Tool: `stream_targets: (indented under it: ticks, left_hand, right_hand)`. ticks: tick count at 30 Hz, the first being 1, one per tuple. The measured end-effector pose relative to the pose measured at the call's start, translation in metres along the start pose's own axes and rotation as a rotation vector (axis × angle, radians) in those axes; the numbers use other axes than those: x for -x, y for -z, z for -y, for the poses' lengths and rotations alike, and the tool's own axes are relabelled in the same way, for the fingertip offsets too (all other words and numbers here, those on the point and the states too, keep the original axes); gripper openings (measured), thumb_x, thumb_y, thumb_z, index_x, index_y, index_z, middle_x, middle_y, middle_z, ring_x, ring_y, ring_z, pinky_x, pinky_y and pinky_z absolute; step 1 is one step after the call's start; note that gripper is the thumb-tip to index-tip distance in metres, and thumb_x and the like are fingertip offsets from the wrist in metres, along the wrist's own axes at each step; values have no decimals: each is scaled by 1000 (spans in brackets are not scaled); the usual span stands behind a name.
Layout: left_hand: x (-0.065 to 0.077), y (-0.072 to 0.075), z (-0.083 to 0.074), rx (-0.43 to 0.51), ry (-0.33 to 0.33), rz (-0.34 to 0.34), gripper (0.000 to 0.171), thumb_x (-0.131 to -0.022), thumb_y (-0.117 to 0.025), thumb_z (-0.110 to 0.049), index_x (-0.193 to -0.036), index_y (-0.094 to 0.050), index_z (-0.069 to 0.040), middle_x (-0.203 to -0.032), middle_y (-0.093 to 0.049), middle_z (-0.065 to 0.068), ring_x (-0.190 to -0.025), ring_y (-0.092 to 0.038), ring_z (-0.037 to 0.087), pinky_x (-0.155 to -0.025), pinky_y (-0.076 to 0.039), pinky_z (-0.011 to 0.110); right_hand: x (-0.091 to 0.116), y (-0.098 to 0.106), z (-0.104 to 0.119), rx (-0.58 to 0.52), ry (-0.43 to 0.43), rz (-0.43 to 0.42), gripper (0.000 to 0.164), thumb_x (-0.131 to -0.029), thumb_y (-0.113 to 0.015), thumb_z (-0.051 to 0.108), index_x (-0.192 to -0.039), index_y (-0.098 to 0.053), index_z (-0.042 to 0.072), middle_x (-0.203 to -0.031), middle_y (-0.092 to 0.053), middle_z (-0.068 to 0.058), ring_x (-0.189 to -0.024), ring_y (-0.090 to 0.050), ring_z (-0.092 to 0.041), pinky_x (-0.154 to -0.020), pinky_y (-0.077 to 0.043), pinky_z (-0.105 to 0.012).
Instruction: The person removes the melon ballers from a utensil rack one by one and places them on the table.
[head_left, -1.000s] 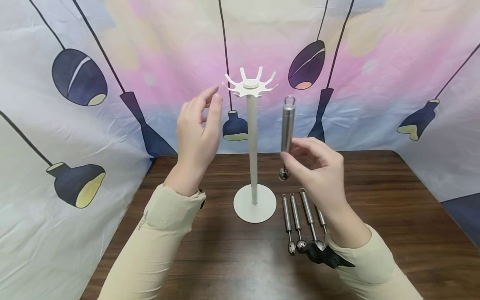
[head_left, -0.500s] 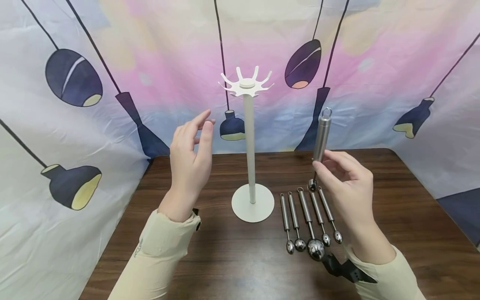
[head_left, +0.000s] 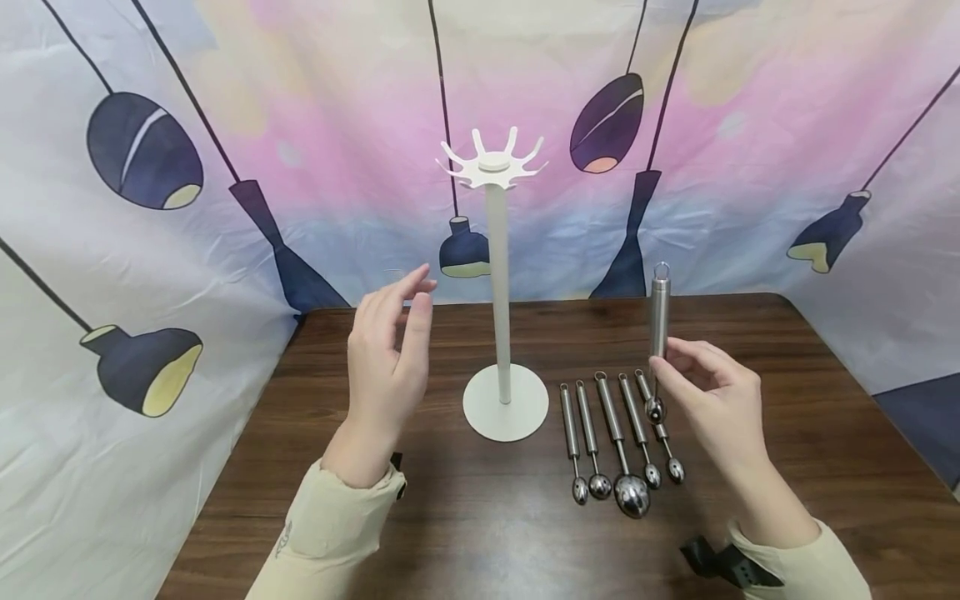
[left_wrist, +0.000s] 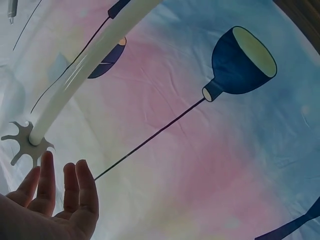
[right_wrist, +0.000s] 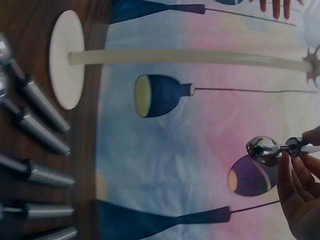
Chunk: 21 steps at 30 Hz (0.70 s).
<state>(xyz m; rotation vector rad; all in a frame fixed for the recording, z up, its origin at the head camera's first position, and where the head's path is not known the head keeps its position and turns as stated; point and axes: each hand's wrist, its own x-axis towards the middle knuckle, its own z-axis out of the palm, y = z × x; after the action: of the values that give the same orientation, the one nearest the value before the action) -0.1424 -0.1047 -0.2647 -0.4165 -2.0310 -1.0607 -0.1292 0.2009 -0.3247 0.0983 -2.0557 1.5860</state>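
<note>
My right hand [head_left: 716, 404] pinches a steel melon baller [head_left: 660, 312] by its lower handle. The baller stands nearly upright, hanging loop up and scoop down, above the right end of a row of several similar ballers lying on the table; the largest melon baller [head_left: 632, 496] is mid-row. In the right wrist view, the held baller's round scoop [right_wrist: 264, 151] shows a small dark hole. Left of the white stand [head_left: 498, 283] my left hand [head_left: 386, 358] is raised with nothing in it, fingers loosely bent. It is apart from the stand.
The stand has a round base [head_left: 506, 421] on the dark wooden table [head_left: 465, 533] and a ring of upturned hooks [head_left: 493, 171] on top, with nothing hanging from them. Behind hangs a cloth backdrop [head_left: 337, 125] printed with lamps.
My right hand has moved right and then down with the melon baller, away from the stand toward the row. My left hand has lowered from near the hooks.
</note>
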Motion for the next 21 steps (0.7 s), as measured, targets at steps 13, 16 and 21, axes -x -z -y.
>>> stream_targets:
  ticks: [13,16,21]
  left_hand:
    - [30,-3,10,-66,-23,21,32,-101,-52,-17,-128,-66,-7,-113,-72,9,-107,-59,25,-84,-51,27]
    - [37,-3,13,-88,-27,42,32,-101,-53,-18,-129,-65,-7,-115,-71,8,-107,-59,25,-83,-50,29]
    - [48,-5,18,-114,-31,68,33,-100,-55,-18,-130,-65,-8,-117,-71,8,-109,-58,26,-88,-48,36]
  right_hand:
    - [16,25,-43,204,-115,55,23,-87,-74,8,-106,-71,-4,-74,-63,26,-61,-59,5,-56,-47,-11]
    - [17,30,-52,263,-129,81,25,-87,-75,12,-107,-72,-3,-74,-60,31,-63,-56,7,-56,-45,-11]
    - [16,38,-68,307,-186,145,31,-89,-74,17,-110,-71,-5,-73,-58,33,-61,-57,6,-54,-45,-14]
